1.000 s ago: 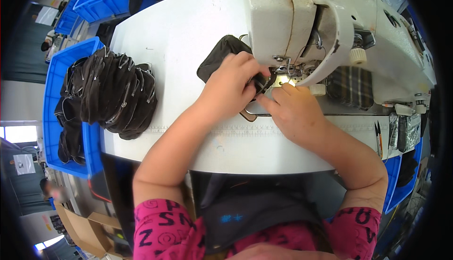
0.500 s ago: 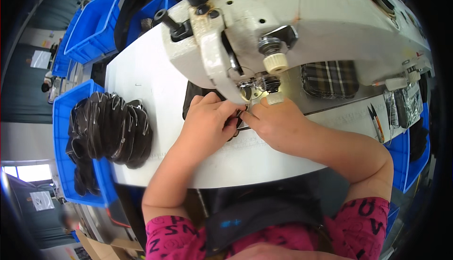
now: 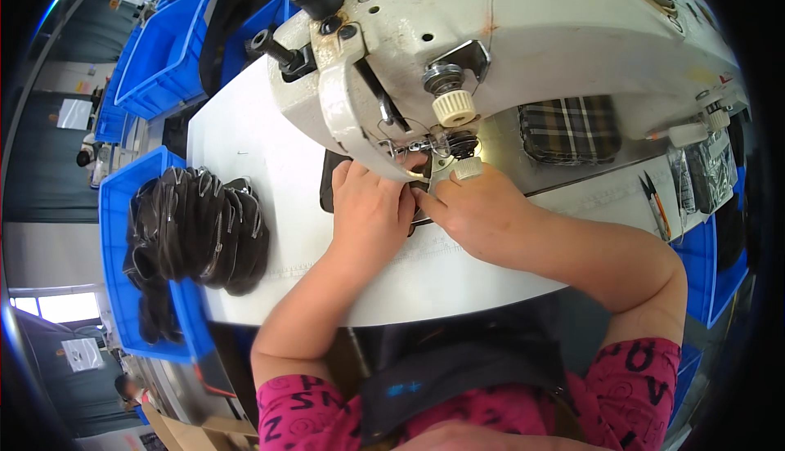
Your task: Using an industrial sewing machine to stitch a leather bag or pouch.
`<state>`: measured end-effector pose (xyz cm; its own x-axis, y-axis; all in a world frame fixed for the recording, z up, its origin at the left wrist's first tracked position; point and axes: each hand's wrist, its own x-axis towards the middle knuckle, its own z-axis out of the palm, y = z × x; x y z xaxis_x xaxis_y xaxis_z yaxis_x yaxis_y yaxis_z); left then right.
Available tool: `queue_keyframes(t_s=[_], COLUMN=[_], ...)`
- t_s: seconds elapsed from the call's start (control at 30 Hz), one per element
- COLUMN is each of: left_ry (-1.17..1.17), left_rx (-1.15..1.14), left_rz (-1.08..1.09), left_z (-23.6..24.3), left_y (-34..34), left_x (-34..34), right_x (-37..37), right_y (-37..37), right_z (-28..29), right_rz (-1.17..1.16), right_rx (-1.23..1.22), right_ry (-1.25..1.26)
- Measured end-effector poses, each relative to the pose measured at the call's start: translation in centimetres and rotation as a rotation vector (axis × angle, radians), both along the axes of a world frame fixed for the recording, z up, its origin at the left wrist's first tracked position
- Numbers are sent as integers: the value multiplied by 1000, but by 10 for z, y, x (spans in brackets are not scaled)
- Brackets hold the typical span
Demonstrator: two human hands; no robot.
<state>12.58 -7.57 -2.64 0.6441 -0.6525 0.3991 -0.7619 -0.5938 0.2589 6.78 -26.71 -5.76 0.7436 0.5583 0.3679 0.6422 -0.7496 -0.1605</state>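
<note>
The white sewing machine [image 3: 540, 50] stands over the table, its needle area just beyond my fingers. My left hand [image 3: 370, 210] presses down on a dark leather-like piece [image 3: 328, 185], its fingers close together and partly hidden under the machine's head. My right hand [image 3: 478, 214] pinches the near edge of the same piece, thumb and forefinger beside the needle area. Most of the piece is covered by my hands, so its shape cannot be made out.
On the left, a stack of dark zippered pouches [image 3: 200, 226] lies across a blue bin [image 3: 114, 246] and the white table [image 3: 409, 291]. Plaid fabric pieces [image 3: 570, 130] lie under the machine arm. Thread snips [image 3: 656, 204] and plastic packets [image 3: 710, 175] sit at right.
My left hand has turned and flattened, its fingers reaching farther under the machine head. The right hand stays nearly in place. The whole view has shifted slightly.
</note>
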Motion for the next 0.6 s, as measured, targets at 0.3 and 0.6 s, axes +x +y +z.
queue_keyframes(t_s=[0.3, 0.6], left_ry=[-129, -149], left_rx=[12, -3], left_rz=[16, -91], left_z=[-10, -3], left_y=[-1, -1], left_x=[8, 13], right_x=[1, 2], right_y=[1, 1], right_z=[4, 7], right_rz=[10, 9], right_rx=[23, 15], right_ry=[34, 105])
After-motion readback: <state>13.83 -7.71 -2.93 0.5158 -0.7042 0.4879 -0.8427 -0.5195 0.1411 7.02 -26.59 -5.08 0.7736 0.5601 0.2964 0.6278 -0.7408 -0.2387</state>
